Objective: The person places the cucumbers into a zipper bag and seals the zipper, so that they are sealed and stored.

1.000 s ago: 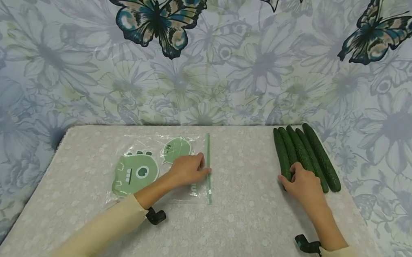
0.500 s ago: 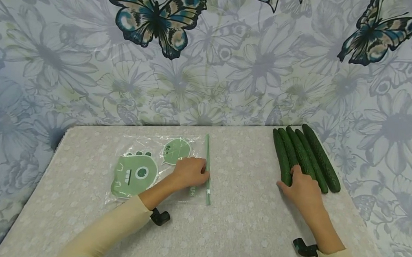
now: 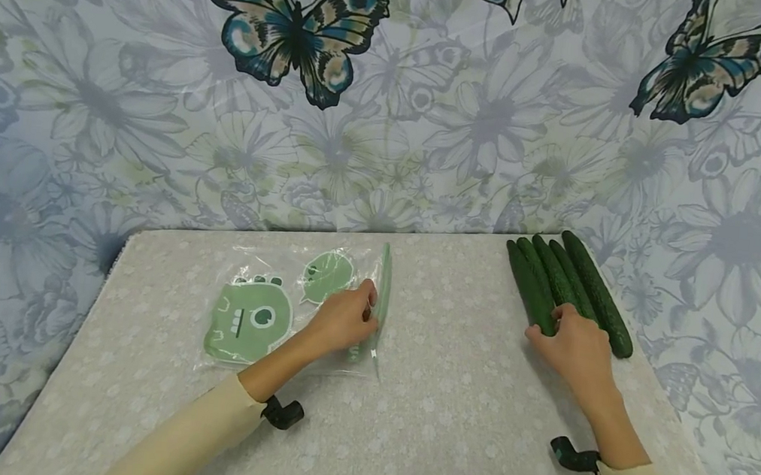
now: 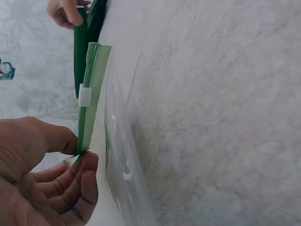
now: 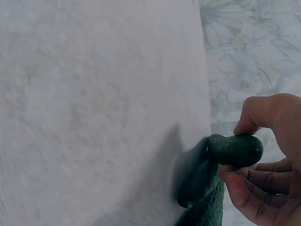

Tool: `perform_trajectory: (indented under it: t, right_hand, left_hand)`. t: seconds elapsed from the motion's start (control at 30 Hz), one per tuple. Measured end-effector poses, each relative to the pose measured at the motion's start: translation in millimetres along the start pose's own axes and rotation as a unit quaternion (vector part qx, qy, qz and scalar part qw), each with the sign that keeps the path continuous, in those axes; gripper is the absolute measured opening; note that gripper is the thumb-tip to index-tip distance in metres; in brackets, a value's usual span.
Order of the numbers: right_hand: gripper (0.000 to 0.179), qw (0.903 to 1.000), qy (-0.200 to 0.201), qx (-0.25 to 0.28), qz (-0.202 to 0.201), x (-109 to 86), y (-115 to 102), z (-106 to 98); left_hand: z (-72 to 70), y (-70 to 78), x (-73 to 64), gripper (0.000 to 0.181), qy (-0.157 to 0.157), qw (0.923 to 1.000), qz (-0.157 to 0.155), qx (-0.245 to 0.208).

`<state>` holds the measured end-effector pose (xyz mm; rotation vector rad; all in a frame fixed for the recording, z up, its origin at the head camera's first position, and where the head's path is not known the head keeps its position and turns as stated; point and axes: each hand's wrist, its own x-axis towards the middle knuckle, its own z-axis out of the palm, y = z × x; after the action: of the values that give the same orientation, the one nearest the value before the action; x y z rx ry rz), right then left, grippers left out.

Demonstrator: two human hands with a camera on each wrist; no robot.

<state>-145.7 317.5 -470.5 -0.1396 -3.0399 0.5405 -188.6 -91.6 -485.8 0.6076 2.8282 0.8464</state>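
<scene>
A clear zip-lock bag [image 3: 258, 321] with a green cartoon monster print lies flat on the left of the table. My left hand [image 3: 342, 319] pinches its green zip edge [image 4: 98, 80] between thumb and index finger, and that edge stands raised off the cloth. A white slider [image 4: 84, 96] sits on the zip. Over on the right, my right hand [image 3: 580, 349] grips the near end of the leftmost cucumber [image 3: 527, 284]. In the right wrist view the tip of this cucumber [image 5: 240, 150] is lifted above its neighbours, between thumb and fingers.
Several other cucumbers [image 3: 596, 294] lie side by side along the table's right edge. A pale patterned cloth [image 3: 436, 378] covers the table. Behind it rises a wall covering [image 3: 428, 159] with flowers and butterflies. Each wrist carries a small black camera [image 3: 284, 412].
My left hand has taken hold of the bag's zip edge and raised it. My right hand has closed on the leftmost cucumber, whose near end has lifted and shifted slightly right.
</scene>
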Motion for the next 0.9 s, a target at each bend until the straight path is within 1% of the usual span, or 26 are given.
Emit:
perform_trajectory:
  t: [0.07, 0.1, 0.23, 0.3, 0.4, 0.53, 0.7, 0.73, 0.83, 0.9]
  right_hand:
    - [0.056, 0.9999, 0.01, 0.006, 0.003, 0.7, 1.3, -4.2]
    - [0.056, 0.9998, 0.015, 0.008, 0.005, 0.8, 2.0, -5.8]
    - [0.052, 0.9989, 0.033, 0.029, 0.015, 0.1, 5.7, -10.0]
    - [0.051, 0.9978, 0.048, 0.042, 0.015, -0.4, 7.9, -10.3]
    - [0.052, 0.9954, 0.067, 0.067, 0.016, 0.4, 10.9, -10.1]
    - [0.056, 0.9902, 0.093, 0.102, 0.016, 3.7, 13.2, -11.1]
    - [0.052, 0.978, 0.16, 0.134, -0.005, 9.5, 19.5, -12.9]
    - [0.051, 0.976, 0.168, 0.138, -0.006, 10.5, 21.8, -13.1]
    - [0.05, 0.972, 0.17, 0.161, 0.012, 12.9, 29.4, -14.2]
    - [0.052, 0.9676, 0.155, 0.195, 0.043, 14.1, 34.9, -14.9]
  left_hand:
    - [-0.5, -0.1, -3.0, 0.028, 0.013, 0.9999, 0.008, -0.004]
    - [-0.5, 0.0, -4.2, 0.028, 0.02, 0.9997, 0.013, -0.002]
    - [-0.9, 1.3, -8.5, 0.014, 0.041, 0.9987, 0.027, 0.014]
    - [-1.6, 2.2, -10.3, 0.008, 0.049, 0.9984, 0.023, 0.019]
    - [-2.9, 2.9, -12.5, 0.007, 0.058, 0.998, 0.008, 0.022]
    - [-5.1, 2.6, -13.9, 0.017, 0.07, 0.9973, -0.009, 0.021]
    - [-8.2, 1.4, -14.7, 0.028, 0.075, 0.997, -0.018, -0.003]
    - [-8.8, 1.3, -15.0, 0.029, 0.075, 0.997, -0.02, -0.009]
    - [-9.7, 0.2, -16.2, 0.035, 0.076, 0.9966, -0.025, -0.019]
    - [-10.1, -0.3, -17.0, 0.037, 0.078, 0.9964, -0.028, -0.021]
